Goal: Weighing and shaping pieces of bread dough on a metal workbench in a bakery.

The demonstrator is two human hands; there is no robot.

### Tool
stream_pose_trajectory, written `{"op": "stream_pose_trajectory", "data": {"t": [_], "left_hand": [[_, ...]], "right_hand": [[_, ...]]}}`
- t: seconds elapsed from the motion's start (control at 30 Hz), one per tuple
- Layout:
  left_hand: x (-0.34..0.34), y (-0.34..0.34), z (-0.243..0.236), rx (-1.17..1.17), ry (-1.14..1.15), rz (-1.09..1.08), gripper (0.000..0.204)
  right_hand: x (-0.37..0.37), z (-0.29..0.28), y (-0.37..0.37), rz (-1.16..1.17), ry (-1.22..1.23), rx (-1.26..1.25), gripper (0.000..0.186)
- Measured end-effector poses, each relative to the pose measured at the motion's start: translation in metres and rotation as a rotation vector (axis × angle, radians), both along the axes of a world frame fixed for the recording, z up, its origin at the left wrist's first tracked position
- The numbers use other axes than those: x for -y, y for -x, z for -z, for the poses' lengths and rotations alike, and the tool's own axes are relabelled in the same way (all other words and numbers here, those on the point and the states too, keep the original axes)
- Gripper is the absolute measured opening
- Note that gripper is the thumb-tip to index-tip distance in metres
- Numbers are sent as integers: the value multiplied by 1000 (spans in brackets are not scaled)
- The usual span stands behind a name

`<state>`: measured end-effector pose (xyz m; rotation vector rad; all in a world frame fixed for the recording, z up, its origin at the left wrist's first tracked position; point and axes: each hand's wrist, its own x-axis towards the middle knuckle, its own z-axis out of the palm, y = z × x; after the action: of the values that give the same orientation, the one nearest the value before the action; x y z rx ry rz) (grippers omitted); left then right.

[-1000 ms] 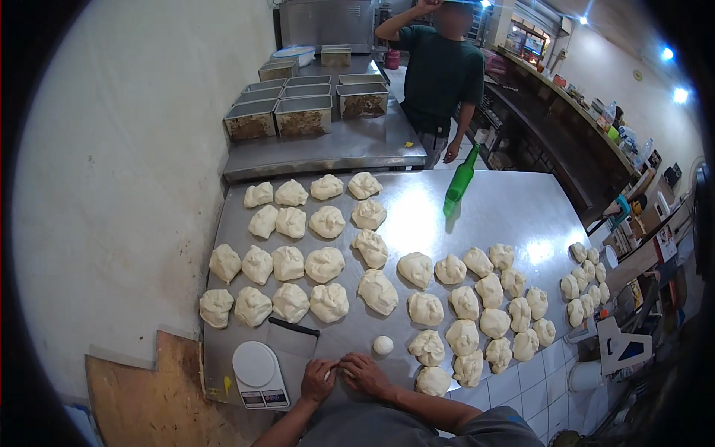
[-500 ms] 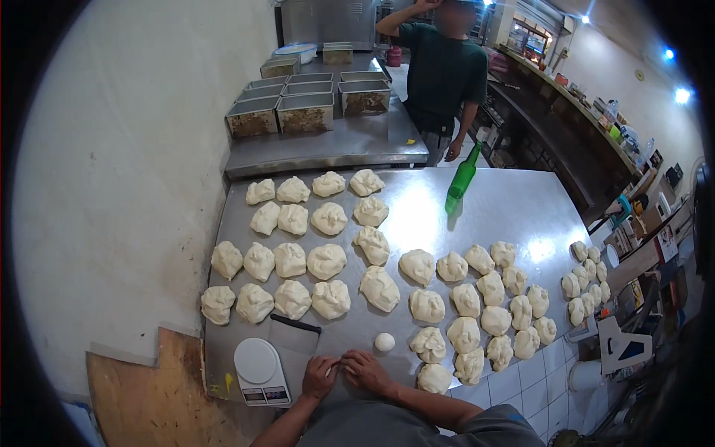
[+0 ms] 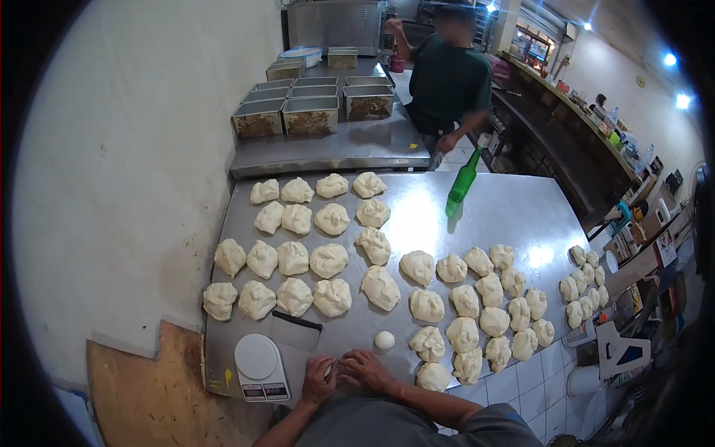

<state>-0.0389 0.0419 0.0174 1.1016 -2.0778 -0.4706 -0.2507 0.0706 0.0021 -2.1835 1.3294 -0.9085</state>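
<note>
At the near edge of the steel table (image 3: 417, 350), my left hand (image 3: 319, 380) is curled around a small pale piece of dough (image 3: 328, 369), mostly hidden by the fingers. My right hand (image 3: 370, 372) is close beside it, fingers stretched toward the left hand and somewhat spread. A small smooth dough ball (image 3: 384, 340) lies just beyond my right hand. To the left of my hands stands a white kitchen scale (image 3: 257, 357) with a bare round plate. A dough scraper (image 3: 296, 332) with a dark handle lies flat beyond the scale.
Large dough lumps (image 3: 331, 298) stand in rows at left, with more lumps (image 3: 494, 322) at right and smaller ones (image 3: 577, 283) at the far right. A green bottle (image 3: 463, 182) and metal loaf pans (image 3: 310, 115) are farther back. A person (image 3: 450, 82) stands behind the table.
My hands have parted slightly, and a pale bit of dough now shows at the left one. The person across the table has lowered the raised arm and bent the other forearm.
</note>
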Motion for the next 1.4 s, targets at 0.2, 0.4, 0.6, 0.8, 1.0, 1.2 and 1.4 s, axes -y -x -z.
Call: {"op": "stream_pose_trajectory", "data": {"t": [0.2, 0.4, 0.6, 0.8, 1.0, 1.2, 1.4], "left_hand": [[-2, -11, 3, 65, -58, -37, 27], [3, -23, -4, -223, -625, -175, 31], [-17, -8, -7, -230, -415, -89, 40], [-35, -8, 16, 46, -144, 50, 56], [-41, -35, 12, -163, -288, -78, 66], [-43, -63, -9, -241, -285, -24, 58], [-68, -103, -40, -357, -555, -48, 43]], "right_hand": [[10, 3, 8, -45, -152, 12, 37], [17, -18, 5, 77, -181, 7, 40], [21, -21, 0, 262, 15, 101, 42], [13, -21, -19, 283, 104, -191, 40], [4, -15, -57, 82, 117, -88, 40], [-8, 22, -91, 7, 114, -65, 28], [-46, 2, -63, 297, -115, -2, 37]]}}
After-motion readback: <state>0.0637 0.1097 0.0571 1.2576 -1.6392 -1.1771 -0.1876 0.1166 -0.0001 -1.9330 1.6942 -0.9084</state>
